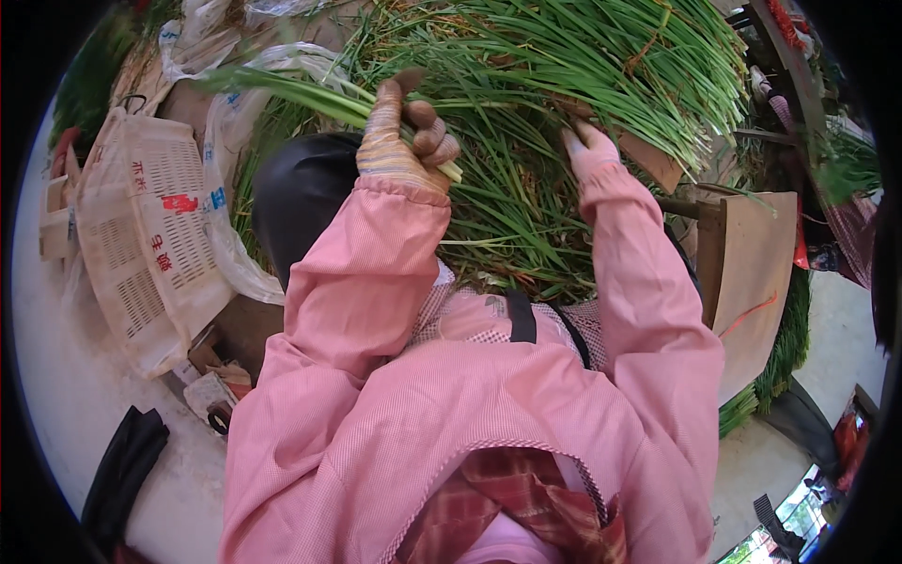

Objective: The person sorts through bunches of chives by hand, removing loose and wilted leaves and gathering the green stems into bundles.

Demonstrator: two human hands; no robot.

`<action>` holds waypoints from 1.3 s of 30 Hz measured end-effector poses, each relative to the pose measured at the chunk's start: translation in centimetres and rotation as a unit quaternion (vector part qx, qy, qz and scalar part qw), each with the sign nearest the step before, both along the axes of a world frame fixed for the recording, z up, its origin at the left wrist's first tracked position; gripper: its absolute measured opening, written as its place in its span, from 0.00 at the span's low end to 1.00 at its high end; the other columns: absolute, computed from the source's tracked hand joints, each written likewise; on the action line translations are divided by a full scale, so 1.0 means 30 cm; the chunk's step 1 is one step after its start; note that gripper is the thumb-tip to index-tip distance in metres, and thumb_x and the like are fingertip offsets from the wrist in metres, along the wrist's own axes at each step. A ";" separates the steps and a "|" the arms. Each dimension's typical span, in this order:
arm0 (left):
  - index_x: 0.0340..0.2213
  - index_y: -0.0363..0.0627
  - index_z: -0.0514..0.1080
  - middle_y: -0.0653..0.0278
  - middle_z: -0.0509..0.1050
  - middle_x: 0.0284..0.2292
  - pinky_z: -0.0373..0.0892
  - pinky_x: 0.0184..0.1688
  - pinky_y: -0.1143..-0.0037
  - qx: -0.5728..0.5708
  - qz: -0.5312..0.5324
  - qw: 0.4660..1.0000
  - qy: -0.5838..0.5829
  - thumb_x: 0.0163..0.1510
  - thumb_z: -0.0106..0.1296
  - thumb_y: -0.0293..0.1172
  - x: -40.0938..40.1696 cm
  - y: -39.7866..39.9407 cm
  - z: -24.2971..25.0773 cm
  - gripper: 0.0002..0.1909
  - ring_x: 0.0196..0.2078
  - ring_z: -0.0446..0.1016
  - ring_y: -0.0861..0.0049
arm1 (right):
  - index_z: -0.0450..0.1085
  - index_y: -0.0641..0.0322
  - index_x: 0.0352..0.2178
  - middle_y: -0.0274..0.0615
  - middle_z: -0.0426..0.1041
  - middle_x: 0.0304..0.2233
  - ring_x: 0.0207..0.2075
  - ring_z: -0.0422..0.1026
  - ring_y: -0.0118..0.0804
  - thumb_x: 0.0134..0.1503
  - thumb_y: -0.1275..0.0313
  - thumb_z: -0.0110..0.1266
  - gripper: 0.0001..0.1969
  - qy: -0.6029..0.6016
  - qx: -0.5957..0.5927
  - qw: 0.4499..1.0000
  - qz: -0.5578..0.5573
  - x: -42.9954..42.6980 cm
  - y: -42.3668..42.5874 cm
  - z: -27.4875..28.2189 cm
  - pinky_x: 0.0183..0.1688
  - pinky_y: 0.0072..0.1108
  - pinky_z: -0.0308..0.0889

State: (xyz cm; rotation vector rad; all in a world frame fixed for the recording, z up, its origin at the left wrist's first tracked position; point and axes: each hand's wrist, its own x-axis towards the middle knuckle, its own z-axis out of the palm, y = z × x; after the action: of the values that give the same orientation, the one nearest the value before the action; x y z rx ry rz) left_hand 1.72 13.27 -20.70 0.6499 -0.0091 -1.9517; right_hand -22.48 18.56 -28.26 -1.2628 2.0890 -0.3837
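My left hand [409, 137], in a striped work glove with brown-coated fingertips, is closed around a small bunch of long chive-like greens [324, 102]. Their pale cut ends [451, 170] poke out below the fingers, and the leaf tips blur towards the left. Lower on the right, my right hand [593, 151] reaches to a loose heap of the same greens [514, 190] before me. Its fingertips touch the leaves; whether they pinch any is hidden. Above it lies a large bundle of greens [620, 77], pale ends to the right.
A clear plastic bag [236, 240] with blue print lies around the heap's left side. Beyond it stands a white slatted plastic crate [144, 240] bearing red writing. On my right are a brown board [754, 289] and more greens [783, 345]. Black cloth [127, 465] rests lower left.
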 end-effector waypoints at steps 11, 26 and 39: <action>0.34 0.50 0.66 0.74 0.67 0.15 0.47 0.09 0.84 -0.005 0.037 0.997 -0.068 0.54 0.36 0.41 0.030 -0.003 0.023 0.13 0.09 0.50 0.88 | 0.62 0.60 0.36 0.53 0.67 0.30 0.32 0.66 0.51 0.47 0.66 0.47 0.14 0.083 -0.115 0.972 0.190 0.102 0.117 0.135 0.35 0.32 0.63; 0.36 0.48 0.64 0.73 0.64 0.16 0.48 0.10 0.82 -0.071 -0.001 0.984 -0.161 0.51 0.43 0.39 0.013 0.008 -0.010 0.12 0.09 0.54 0.86 | 0.65 0.55 0.29 0.31 0.66 0.18 0.12 0.61 0.26 0.49 0.62 0.49 0.10 -0.439 0.216 0.815 -0.311 -0.019 0.175 0.024 0.13 0.21 0.60; 0.28 0.47 0.63 0.73 0.64 0.14 0.52 0.07 0.83 -0.017 -0.060 0.969 -0.238 0.42 0.54 0.40 -0.033 0.072 -0.016 0.15 0.08 0.56 0.86 | 0.57 0.65 0.43 0.48 0.68 0.33 0.36 0.66 0.43 0.49 0.62 0.49 0.23 -0.046 -0.070 0.982 -0.169 -0.098 0.266 -0.153 0.39 0.24 0.61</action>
State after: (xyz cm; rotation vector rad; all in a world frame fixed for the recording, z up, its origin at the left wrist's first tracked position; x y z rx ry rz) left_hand 0.72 15.42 -21.20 1.1027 -0.3865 -1.8608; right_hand -25.41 26.53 -32.86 -0.9437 2.2284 -0.7369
